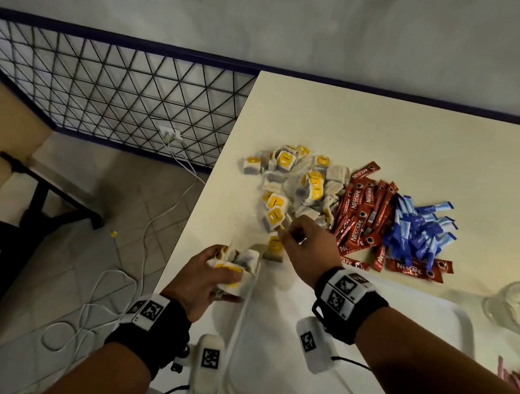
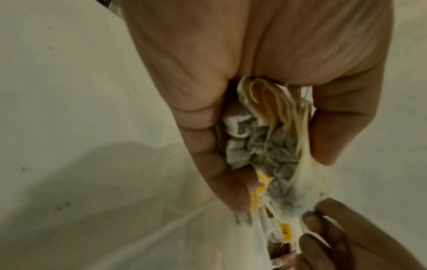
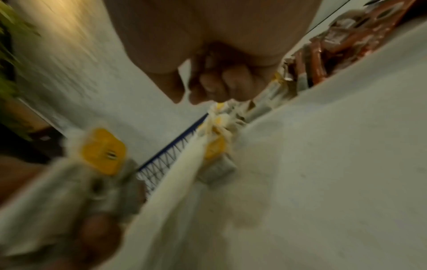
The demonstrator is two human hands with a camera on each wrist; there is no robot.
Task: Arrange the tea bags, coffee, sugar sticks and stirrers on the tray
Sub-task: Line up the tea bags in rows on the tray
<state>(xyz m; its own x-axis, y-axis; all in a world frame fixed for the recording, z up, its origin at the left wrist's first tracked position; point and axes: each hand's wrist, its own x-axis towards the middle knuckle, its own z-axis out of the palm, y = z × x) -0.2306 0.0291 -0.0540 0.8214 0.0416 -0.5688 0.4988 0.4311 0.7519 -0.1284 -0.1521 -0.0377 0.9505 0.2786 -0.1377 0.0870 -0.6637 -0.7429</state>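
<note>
My left hand (image 1: 215, 274) grips a bundle of tea bags (image 2: 265, 149) with yellow tags, held over the near-left corner of the white tray (image 1: 414, 317). Just beyond it, my right hand (image 1: 290, 235) has curled fingers (image 3: 215, 85) pinched at the yellow tag of a single tea bag (image 1: 274, 249) at the pile's near edge. The loose tea bag pile (image 1: 297, 184) lies on the cream table. Red coffee sticks (image 1: 363, 217) lie right of it, and blue sugar sticks (image 1: 418, 228) further right. The right wrist view is blurred.
A clear glass jar (image 1: 514, 304) lies at the tray's far-right corner. Pinkish sticks (image 1: 518, 382) show at the lower right edge. The table's left edge (image 1: 196, 198) drops to a tiled floor with white cables (image 1: 157, 220) and a wire fence (image 1: 111, 92).
</note>
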